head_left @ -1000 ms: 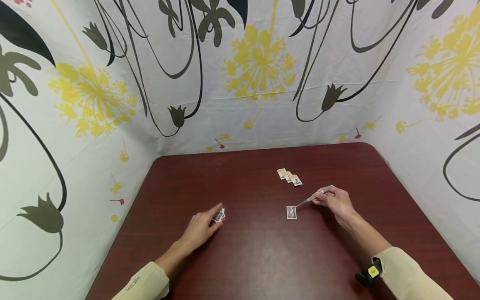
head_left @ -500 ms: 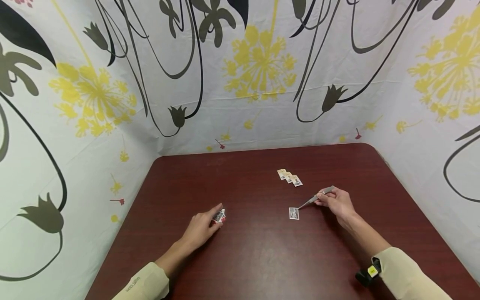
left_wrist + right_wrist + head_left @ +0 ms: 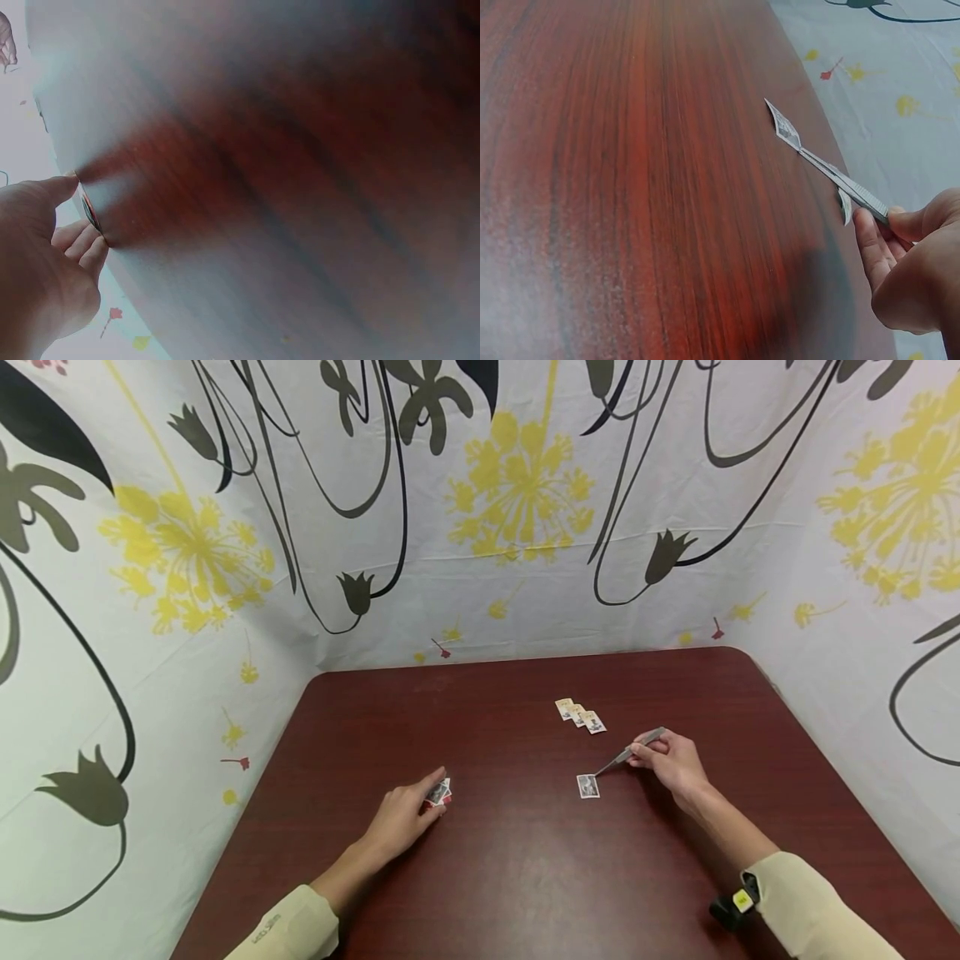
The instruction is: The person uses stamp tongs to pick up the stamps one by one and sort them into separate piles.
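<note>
In the head view my right hand (image 3: 672, 766) pinches a pair of grey metal tweezers (image 3: 628, 753). Their tips are at the upper right corner of a small white-bordered stamp (image 3: 588, 787) with a dark picture. The right wrist view shows this stamp (image 3: 784, 126) at the tips, tilted over the table. On the left, my left hand (image 3: 401, 812) holds a small stack of stamps (image 3: 439, 792) with red edges low at the tabletop. Thumb and fingertips grip opposite edges of the stack (image 3: 89, 206) in the left wrist view; the palm side hides part of it.
Three cream stamps (image 3: 580, 715) lie overlapped in a slanting row toward the back of the dark red-brown table (image 3: 450, 718). A white cloth (image 3: 480, 602) with flower print hangs behind the table and along both sides.
The stamp at the tweezers has shifted slightly right with my right hand and turned a little, mostly in the first half second. My left hand and its stack have stayed put.
</note>
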### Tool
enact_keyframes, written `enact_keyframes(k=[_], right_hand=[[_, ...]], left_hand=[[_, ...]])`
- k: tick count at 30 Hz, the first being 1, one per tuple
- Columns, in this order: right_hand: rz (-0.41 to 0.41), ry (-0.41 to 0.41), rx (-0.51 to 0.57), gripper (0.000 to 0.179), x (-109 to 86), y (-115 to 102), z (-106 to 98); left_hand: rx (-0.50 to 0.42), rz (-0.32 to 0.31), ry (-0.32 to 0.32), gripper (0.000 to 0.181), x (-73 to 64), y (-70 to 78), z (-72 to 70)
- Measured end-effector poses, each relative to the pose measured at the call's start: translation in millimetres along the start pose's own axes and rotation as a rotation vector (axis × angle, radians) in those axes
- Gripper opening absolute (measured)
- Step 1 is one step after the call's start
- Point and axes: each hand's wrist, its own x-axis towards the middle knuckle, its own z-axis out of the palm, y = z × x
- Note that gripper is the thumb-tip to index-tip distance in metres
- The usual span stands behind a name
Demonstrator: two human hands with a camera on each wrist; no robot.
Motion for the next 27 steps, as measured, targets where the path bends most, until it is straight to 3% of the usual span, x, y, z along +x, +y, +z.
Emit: enact_keyframes(k=[11, 22, 27], right_hand=[[-0.025, 0.034, 0.009, 0.006, -8.0, -5.7, 2.2], [-0.049, 0.153, 0.092, 0.025, -13.3, -12.1, 5.5], [-0.049, 0.143, 0.137, 0.028, -16.6, -21.4, 19.4]], left_hand=[[0.006, 0.004, 0.005, 0.063, 0.1, -0.3, -0.3], [0.018, 0.019, 0.017, 0.064, 1.0, -0.7, 1.3], [0.014, 0.019, 0.019, 0.066, 1.2, -0.1, 1.9]])
